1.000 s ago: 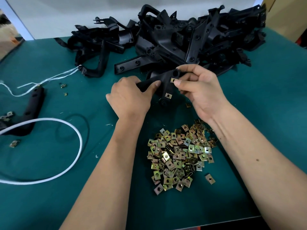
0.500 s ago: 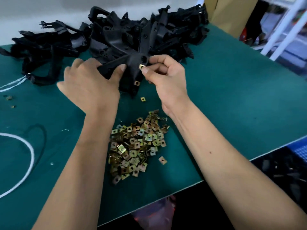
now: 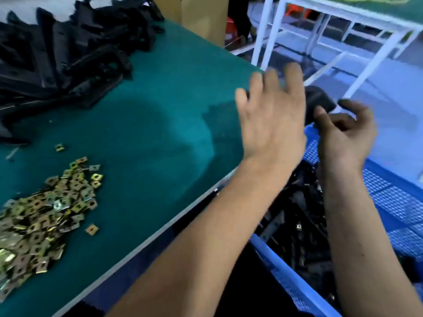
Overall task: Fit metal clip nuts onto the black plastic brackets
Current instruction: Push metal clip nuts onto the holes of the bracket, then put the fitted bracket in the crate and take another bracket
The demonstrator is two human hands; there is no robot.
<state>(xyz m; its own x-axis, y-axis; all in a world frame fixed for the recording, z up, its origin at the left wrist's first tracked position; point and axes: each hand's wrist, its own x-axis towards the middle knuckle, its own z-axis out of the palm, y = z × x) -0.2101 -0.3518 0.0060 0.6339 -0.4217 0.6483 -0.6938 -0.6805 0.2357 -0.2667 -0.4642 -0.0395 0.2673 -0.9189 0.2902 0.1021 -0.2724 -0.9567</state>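
My right hand grips a black plastic bracket beyond the table's right edge, above a blue crate. Beside it, my left hand hovers with fingers spread and holds nothing. The image is blurred, so I cannot see clip nuts on the held bracket. Several black brackets lie in the crate, one showing a metal clip nut. A heap of loose brass-coloured clip nuts lies on the green table at lower left. A pile of black brackets fills the far left.
The table's front edge runs diagonally between the nut heap and the crate. A white metal frame stands behind the crate on the right. A cardboard box sits past the table's far corner.
My view has swung right. Both hands left the middle of the table and moved past its right edge; my right hand carried the bracket over the crate and my left hand let go of it.
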